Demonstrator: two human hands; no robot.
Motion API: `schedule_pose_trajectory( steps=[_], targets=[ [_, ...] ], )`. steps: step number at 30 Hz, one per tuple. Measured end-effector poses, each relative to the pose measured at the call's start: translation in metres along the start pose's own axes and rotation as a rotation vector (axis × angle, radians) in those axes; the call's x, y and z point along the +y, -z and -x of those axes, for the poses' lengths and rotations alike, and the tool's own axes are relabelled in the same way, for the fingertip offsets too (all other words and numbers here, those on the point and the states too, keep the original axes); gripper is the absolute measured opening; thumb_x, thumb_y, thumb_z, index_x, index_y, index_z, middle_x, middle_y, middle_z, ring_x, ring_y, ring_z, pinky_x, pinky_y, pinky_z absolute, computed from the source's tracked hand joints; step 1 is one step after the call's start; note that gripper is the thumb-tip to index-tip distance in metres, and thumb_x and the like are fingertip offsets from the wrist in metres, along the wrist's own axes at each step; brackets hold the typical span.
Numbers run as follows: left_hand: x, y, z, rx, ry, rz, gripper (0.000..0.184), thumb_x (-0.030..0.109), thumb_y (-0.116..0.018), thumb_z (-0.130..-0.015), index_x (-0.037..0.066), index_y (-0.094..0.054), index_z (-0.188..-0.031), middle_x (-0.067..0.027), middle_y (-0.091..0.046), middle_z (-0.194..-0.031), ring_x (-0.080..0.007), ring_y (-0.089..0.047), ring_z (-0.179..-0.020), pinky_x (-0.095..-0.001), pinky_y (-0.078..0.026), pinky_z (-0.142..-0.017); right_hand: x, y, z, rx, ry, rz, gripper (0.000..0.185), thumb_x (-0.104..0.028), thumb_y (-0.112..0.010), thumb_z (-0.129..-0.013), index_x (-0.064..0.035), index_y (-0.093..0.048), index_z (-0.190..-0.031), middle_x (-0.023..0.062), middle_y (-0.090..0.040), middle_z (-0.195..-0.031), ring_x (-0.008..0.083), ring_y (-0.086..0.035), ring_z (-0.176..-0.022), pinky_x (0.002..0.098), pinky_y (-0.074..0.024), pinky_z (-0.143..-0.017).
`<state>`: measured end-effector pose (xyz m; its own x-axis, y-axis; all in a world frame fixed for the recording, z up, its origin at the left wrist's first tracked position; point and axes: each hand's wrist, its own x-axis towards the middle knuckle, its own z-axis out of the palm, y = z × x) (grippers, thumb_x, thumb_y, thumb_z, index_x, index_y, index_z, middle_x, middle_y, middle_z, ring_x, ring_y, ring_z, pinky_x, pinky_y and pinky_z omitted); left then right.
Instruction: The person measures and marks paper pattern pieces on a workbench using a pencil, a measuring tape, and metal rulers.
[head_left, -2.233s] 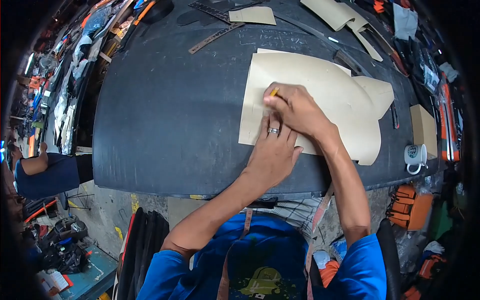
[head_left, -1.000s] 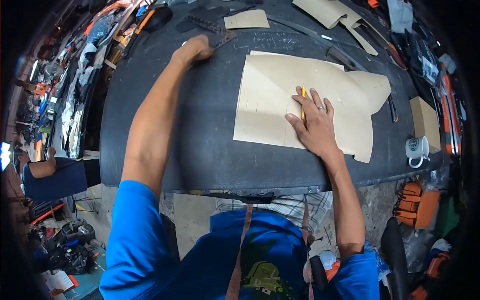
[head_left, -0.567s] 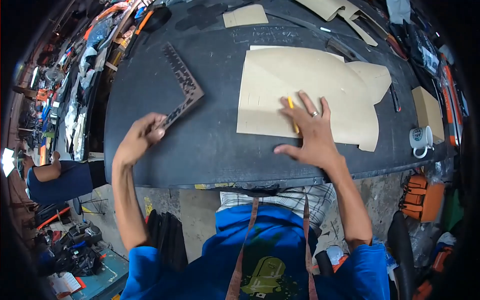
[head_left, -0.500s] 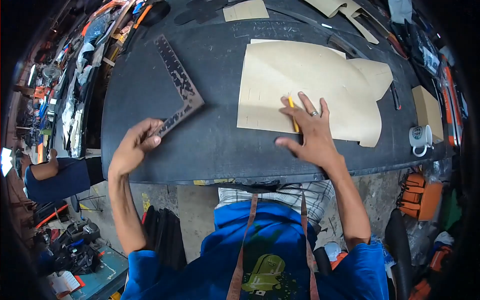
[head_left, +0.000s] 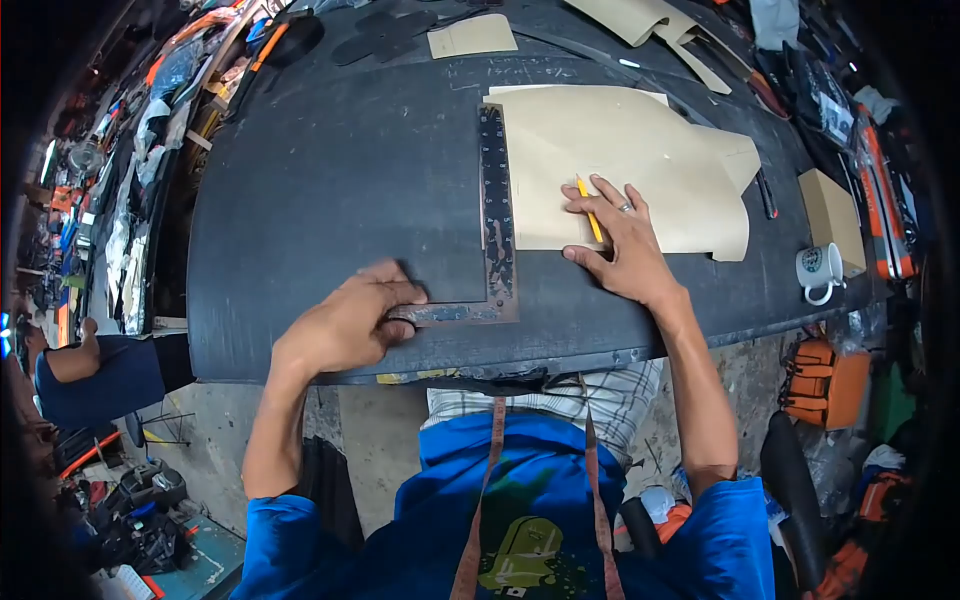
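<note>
My left hand [head_left: 345, 315] grips the short arm of a worn metal L-square [head_left: 497, 220], fingers and thumb closed around its end. The square's long arm points away from me and lies along the left edge of a sheet of tan pattern paper [head_left: 640, 150]. My right hand [head_left: 625, 240] rests on the paper near its front edge, fingers partly spread. A yellow pencil [head_left: 590, 212] is tucked among those fingers, its tip pointing away from me.
The black worktable [head_left: 330, 190] carries a white mug [head_left: 818, 270] and a cardboard box [head_left: 830, 215] at right. A small paper piece [head_left: 473, 36] and rolled paper [head_left: 630, 15] lie at the back. Another person's arm [head_left: 75, 358] shows at far left.
My left hand has brought the square rightward and turned it, from tilted above the table to lying against the paper's left edge. My right hand stays on the paper with the pencil.
</note>
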<state>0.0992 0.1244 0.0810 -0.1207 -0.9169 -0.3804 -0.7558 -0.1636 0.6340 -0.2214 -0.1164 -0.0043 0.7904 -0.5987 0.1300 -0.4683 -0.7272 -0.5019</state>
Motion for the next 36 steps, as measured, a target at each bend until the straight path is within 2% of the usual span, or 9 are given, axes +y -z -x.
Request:
schedule_pose_trajectory(
  steps=[2,3,5,7,8,10,15,25,36],
  targets=[
    [0.011,0.007,-0.009,0.103,-0.001,-0.171,0.048,0.016,-0.083,-0.101,0.002,-0.073,-0.146,-0.0135,-0.063,-0.147,-0.0338,-0.064,-0.126,-0.0449,-0.051,-0.114,-0.006,-0.006,0.004,0.025,-0.043,-0.021,0.047,-0.027,-0.087,-0.098,-0.0122,-0.074,-0.140,0.0029,-0.071,-0.163,0.0330,-0.043,-0.170,0.0580,-0.0145,-0.144],
    [0.014,0.010,-0.021,0.101,-0.002,-0.174,0.048,0.016,-0.083,-0.101,0.002,-0.073,-0.146,-0.0135,-0.063,-0.147,-0.0338,-0.064,-0.126,-0.0449,-0.051,-0.114,-0.011,-0.009,0.006,0.047,-0.076,-0.037,0.045,-0.027,-0.086,-0.098,-0.0121,-0.075,-0.139,0.0034,-0.072,-0.162,0.0329,-0.044,-0.170,0.0579,-0.0147,-0.144],
    [0.015,0.014,-0.054,0.253,-0.087,-0.213,0.073,0.033,-0.089,-0.098,0.006,-0.064,-0.161,-0.0152,-0.051,-0.172,-0.0381,-0.048,-0.158,-0.0477,-0.044,-0.131,-0.024,-0.015,0.011,0.083,-0.131,-0.065,0.041,-0.025,-0.086,-0.098,-0.0118,-0.076,-0.136,0.0043,-0.074,-0.159,0.0329,-0.046,-0.169,0.0577,-0.0151,-0.144],
    [0.000,0.010,-0.095,0.306,-0.172,-0.298,0.103,0.051,-0.095,-0.088,0.007,-0.054,-0.171,-0.0161,-0.040,-0.184,-0.0397,-0.028,-0.175,-0.0569,-0.023,-0.144,-0.043,-0.027,0.022,0.132,-0.127,-0.132,0.034,-0.022,-0.084,-0.099,-0.0109,-0.079,-0.131,0.0055,-0.079,-0.152,0.0342,-0.049,-0.166,0.0596,-0.0170,-0.143],
    [-0.008,0.004,-0.113,0.306,-0.169,-0.294,0.103,0.051,-0.095,-0.088,0.007,-0.054,-0.171,-0.0161,-0.040,-0.184,-0.0397,-0.028,-0.175,-0.0569,-0.023,-0.144,-0.054,-0.032,0.029,0.127,-0.127,-0.131,0.034,-0.022,-0.084,-0.099,-0.0109,-0.079,-0.131,0.0055,-0.079,-0.152,0.0342,-0.049,-0.166,0.0596,-0.0170,-0.143],
    [-0.020,-0.004,-0.136,0.241,-0.172,-0.495,0.124,0.064,-0.098,-0.079,0.015,-0.045,-0.179,-0.0124,-0.028,-0.192,-0.0416,-0.017,-0.178,-0.0676,-0.014,-0.143,-0.072,-0.042,0.041,0.184,-0.075,-0.161,0.033,-0.022,-0.085,-0.098,-0.0098,-0.080,-0.128,0.0051,-0.081,-0.146,0.0369,-0.050,-0.165,0.0631,-0.0175,-0.141],
    [-0.020,-0.006,-0.140,0.261,-0.181,-0.478,0.126,0.069,-0.097,-0.077,0.013,-0.046,-0.178,-0.0125,-0.028,-0.192,-0.0403,-0.014,-0.179,-0.0715,-0.006,-0.143,-0.091,-0.065,0.056,0.246,-0.036,-0.140,0.032,-0.023,-0.086,-0.097,-0.0091,-0.080,-0.126,0.0042,-0.082,-0.145,0.0390,-0.051,-0.164,0.0666,-0.0173,-0.139],
    [-0.014,-0.001,-0.144,0.171,-0.106,-0.487,0.131,0.070,-0.097,-0.075,0.017,-0.042,-0.181,-0.0084,-0.025,-0.193,-0.0406,-0.012,-0.179,-0.0732,-0.003,-0.142,-0.096,-0.062,0.054,0.235,-0.063,-0.184,0.030,-0.023,-0.086,-0.097,-0.0091,-0.081,-0.123,0.0035,-0.082,-0.144,0.0390,-0.051,-0.163,0.0665,-0.0151,-0.139],
    [-0.015,-0.001,-0.144,0.183,-0.118,-0.475,0.129,0.075,-0.094,-0.076,0.014,-0.045,-0.179,-0.0093,-0.025,-0.193,-0.0428,-0.010,-0.179,-0.0755,-0.004,-0.141,-0.098,-0.061,0.054,0.237,-0.058,-0.190,0.028,-0.023,-0.086,-0.097,-0.0090,-0.082,-0.121,0.0018,-0.084,-0.141,0.0398,-0.051,-0.163,0.0674,-0.0149,-0.138]
  ],
)
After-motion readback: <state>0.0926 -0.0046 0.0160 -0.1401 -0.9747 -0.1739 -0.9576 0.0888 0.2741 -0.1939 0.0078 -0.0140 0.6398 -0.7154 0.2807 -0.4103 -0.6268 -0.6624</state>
